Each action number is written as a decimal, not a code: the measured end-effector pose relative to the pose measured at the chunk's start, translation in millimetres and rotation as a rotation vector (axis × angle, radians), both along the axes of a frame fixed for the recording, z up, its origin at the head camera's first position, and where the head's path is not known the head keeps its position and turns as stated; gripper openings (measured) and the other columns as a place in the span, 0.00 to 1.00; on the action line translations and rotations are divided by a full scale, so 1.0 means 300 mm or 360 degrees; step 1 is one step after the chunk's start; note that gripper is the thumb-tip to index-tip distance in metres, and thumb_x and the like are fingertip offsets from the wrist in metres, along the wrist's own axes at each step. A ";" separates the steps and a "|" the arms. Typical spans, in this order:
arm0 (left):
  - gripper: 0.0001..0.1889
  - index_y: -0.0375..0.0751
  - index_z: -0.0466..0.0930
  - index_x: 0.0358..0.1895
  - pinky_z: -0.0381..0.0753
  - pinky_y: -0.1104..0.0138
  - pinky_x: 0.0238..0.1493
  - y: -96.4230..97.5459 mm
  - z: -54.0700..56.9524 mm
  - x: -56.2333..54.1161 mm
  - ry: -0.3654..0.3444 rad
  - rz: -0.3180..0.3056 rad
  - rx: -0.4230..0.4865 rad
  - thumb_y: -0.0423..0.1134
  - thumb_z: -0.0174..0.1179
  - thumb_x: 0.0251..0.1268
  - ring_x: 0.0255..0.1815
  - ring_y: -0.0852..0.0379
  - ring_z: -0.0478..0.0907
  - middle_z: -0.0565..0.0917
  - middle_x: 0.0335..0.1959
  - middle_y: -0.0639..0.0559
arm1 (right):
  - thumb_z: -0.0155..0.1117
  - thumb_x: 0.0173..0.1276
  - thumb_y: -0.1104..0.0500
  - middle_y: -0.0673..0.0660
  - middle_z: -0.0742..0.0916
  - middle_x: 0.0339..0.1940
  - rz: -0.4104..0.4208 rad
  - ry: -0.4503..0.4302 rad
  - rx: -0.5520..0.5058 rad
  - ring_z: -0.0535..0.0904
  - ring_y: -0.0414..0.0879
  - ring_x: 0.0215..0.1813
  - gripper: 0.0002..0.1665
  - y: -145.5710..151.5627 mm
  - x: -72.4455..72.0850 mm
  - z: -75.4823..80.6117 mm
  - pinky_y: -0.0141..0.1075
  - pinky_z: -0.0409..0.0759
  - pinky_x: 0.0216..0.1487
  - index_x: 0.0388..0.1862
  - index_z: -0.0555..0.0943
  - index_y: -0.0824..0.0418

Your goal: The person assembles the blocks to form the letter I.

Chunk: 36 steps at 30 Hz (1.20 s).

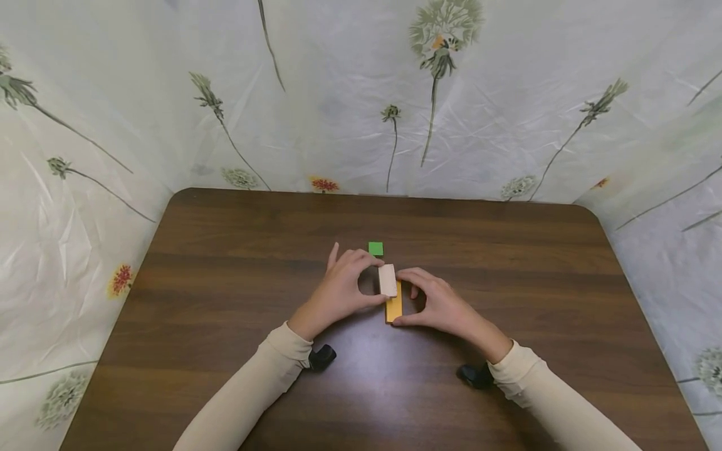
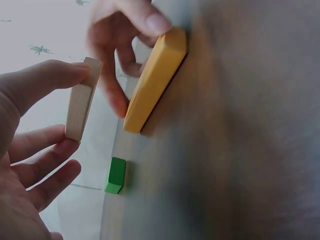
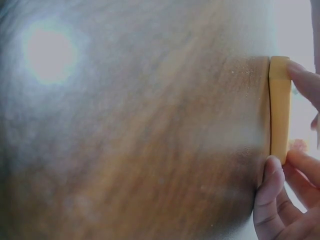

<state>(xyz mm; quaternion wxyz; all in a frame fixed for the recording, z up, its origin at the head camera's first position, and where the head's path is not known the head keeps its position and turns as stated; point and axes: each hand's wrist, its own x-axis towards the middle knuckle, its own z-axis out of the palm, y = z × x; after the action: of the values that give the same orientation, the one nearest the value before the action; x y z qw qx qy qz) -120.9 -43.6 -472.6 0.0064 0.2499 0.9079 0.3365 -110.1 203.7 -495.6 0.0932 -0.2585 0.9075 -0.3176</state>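
My left hand [image 1: 340, 283] pinches a pale wooden block [image 1: 387, 280] end to end, thumb at one end and fingers at the other. In the left wrist view the pale block [image 2: 80, 102] is raised off the table; from the head it overlaps part of a yellow block [image 1: 394, 311]. That longer yellow block [image 2: 156, 80] lies on the table, its two ends between the thumb and fingers of my right hand [image 1: 442, 305]. The right wrist view shows the yellow block [image 3: 280, 110] low against the wood, fingertips at both ends.
A small green block [image 1: 375, 248] sits on the brown wooden table [image 1: 254, 250] just beyond the left fingers. Dark wrist cameras [image 1: 323, 357] stick out under both sleeves. A curtain [image 1: 338, 94] with a dandelion print hangs behind the table's far edge and at both sides.
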 end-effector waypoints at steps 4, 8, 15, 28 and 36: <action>0.30 0.48 0.83 0.59 0.42 0.33 0.81 -0.007 -0.005 0.044 -0.0024 -0.0037 0.0001 0.53 0.79 0.54 0.65 0.52 0.77 0.84 0.58 0.53 | 0.87 0.48 0.41 0.49 0.82 0.59 0.0004 0.0001 -0.0003 0.76 0.39 0.42 0.51 0.001 -0.003 -0.005 0.30 0.75 0.38 0.70 0.77 0.54; 0.30 0.47 0.84 0.59 0.43 0.33 0.81 -0.011 -0.010 0.089 -0.0017 -0.0068 -0.0004 0.53 0.80 0.52 0.65 0.52 0.77 0.84 0.57 0.54 | 0.87 0.50 0.44 0.49 0.82 0.61 0.0026 -0.0001 -0.0009 0.76 0.40 0.42 0.50 0.000 -0.003 -0.004 0.31 0.75 0.38 0.71 0.77 0.54; 0.29 0.49 0.84 0.57 0.44 0.32 0.80 -0.014 -0.026 0.168 -0.0004 -0.0118 0.0015 0.54 0.80 0.53 0.63 0.55 0.77 0.84 0.55 0.56 | 0.86 0.53 0.48 0.52 0.81 0.64 0.0040 -0.0031 -0.0002 0.76 0.41 0.42 0.48 0.000 -0.004 0.007 0.31 0.75 0.39 0.72 0.76 0.56; 0.30 0.49 0.84 0.57 0.45 0.33 0.81 -0.002 -0.063 0.250 -0.0017 -0.0149 -0.0022 0.55 0.80 0.51 0.63 0.57 0.77 0.84 0.54 0.58 | 0.85 0.53 0.48 0.52 0.81 0.65 0.0038 -0.0056 -0.0005 0.75 0.41 0.42 0.49 0.005 -0.002 0.006 0.31 0.74 0.38 0.73 0.75 0.55; 0.30 0.50 0.84 0.57 0.45 0.33 0.81 -0.002 -0.082 0.277 -0.0065 -0.0174 -0.0031 0.55 0.80 0.51 0.61 0.57 0.77 0.84 0.54 0.59 | 0.84 0.54 0.43 0.50 0.82 0.62 0.0040 -0.0010 -0.0002 0.76 0.40 0.42 0.49 0.010 -0.004 0.002 0.31 0.75 0.37 0.72 0.76 0.54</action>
<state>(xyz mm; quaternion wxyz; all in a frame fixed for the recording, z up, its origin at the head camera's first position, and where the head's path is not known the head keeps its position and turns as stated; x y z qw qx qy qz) -37.7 -44.1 -497.1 0.0455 0.2921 0.8958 0.3319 -111.3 206.7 -495.1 0.0999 -0.2690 0.9036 -0.3180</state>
